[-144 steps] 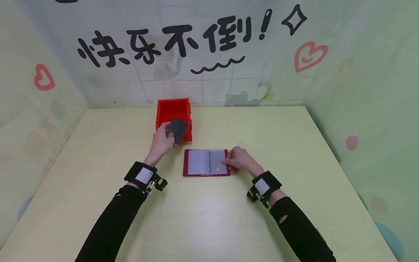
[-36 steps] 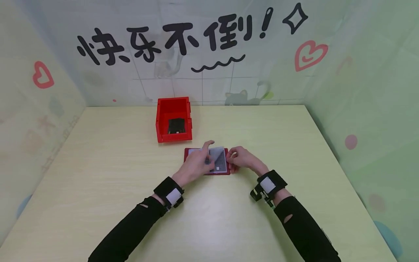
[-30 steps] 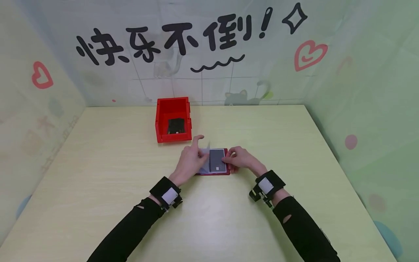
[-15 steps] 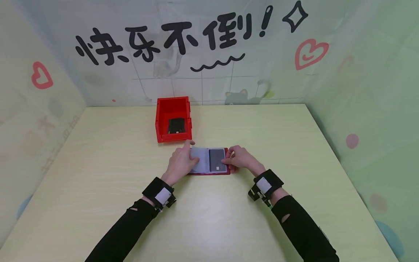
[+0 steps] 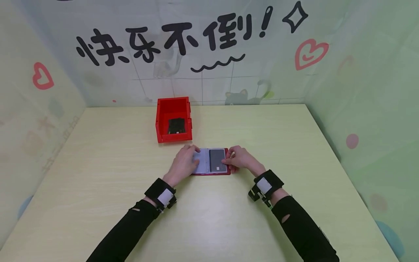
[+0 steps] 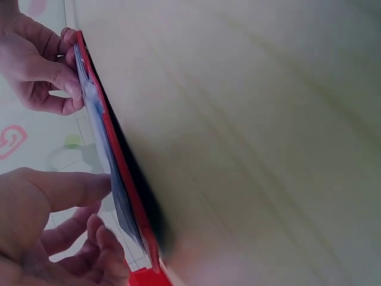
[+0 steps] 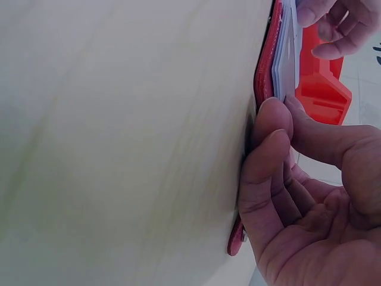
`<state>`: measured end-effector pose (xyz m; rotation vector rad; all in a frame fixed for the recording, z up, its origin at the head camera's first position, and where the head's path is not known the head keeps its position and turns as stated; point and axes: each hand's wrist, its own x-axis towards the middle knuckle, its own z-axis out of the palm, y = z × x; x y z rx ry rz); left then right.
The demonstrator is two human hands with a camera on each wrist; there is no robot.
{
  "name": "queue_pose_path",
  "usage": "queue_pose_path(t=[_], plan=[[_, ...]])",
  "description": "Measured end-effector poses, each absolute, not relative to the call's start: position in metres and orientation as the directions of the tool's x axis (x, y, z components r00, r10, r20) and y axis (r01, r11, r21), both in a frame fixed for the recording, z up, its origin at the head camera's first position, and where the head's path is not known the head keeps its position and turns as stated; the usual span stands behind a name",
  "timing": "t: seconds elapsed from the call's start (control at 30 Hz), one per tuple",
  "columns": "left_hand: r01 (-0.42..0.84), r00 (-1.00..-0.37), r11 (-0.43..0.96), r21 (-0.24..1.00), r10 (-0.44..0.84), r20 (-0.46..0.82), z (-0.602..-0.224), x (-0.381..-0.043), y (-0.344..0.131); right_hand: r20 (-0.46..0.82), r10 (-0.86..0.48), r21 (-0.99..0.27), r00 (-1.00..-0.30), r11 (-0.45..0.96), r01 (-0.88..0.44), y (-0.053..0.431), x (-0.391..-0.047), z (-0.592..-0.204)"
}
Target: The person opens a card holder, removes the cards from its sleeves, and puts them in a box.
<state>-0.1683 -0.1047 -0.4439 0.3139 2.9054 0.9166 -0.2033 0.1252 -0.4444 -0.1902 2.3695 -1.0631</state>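
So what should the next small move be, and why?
Perhaps the right hand should turn the open booklet one page leftward: it pinches the right edge, and a dark card already shows on that side, while the left hand touches the left side.

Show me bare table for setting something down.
Bare tabletop: left of the red bin, right of the right hand, between the black sleeves. Crowded: the open card holder, with that hand and the left hand at it.

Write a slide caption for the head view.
Left hand touching, right hand pinching an open red card holder, dark card on its right side, red bin beyond.
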Motion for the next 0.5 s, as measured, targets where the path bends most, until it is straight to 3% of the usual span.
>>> queue_pose_path(t=[0.2,0.5], plan=[[0.238,-0.932,0.741,0.628,0.356,-0.067,-0.444,-0.172,-0.091,-0.415,-0.324,-0.722,-0.85,0.686,0.091,0.125,-0.204,-0.446],[0.148,-0.952,0.766,0.626,0.281,-0.119,-0.442,-0.175,-0.077,-0.419,-0.326,-0.721,-0.847,0.687,0.093,0.125,-0.205,-0.445]])
